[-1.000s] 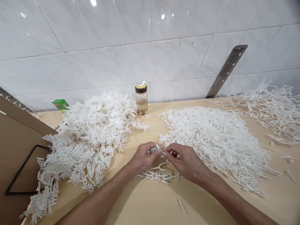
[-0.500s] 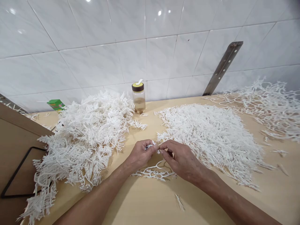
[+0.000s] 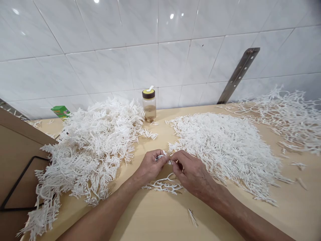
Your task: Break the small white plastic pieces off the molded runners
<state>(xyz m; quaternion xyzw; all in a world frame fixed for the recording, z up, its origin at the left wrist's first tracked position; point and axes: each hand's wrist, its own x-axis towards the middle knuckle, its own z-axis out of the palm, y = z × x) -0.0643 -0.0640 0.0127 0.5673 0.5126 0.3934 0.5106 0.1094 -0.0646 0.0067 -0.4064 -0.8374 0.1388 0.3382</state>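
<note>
Pinched piece: a small, white, thin-branched plastic-looking piece (image 3: 164, 153) is held just above the table, between the two hands; its exact shape is mostly hidden by fingers.
Left grip: the piece is clasped between thumb and curled fingers of the left hand (image 3: 150, 168).
Right grip: thumb and forefinger of the right hand (image 3: 195, 173) are closed at the piece's near end; how much is caught between them cannot be told.
Handling of the branches: the stem is best steadied close to the working fingertips, with one thin branch taken at a time and force kept short and light, so that neighbours are not bent or snapped.
Hand pose: both wrists are angled inward, the fingertips nearly meeting, the forearms spread low over the table.
Under the hands: an open, white, netlike branching strand (image 3: 165, 188) is laid flat on the pale wood-toned table (image 3: 150, 217); nearer the body, a little cluster of white slivers (image 3: 192, 218) is seen.
Heaps: a tall, tangled white heap (image 3: 95, 144) is piled on the left, a flatter, denser white heap (image 3: 225, 147) on the right.
Bottle: a clear bottle with a dark-and-yellow lid (image 3: 149, 112) is stood near the tiled wall.
</note>
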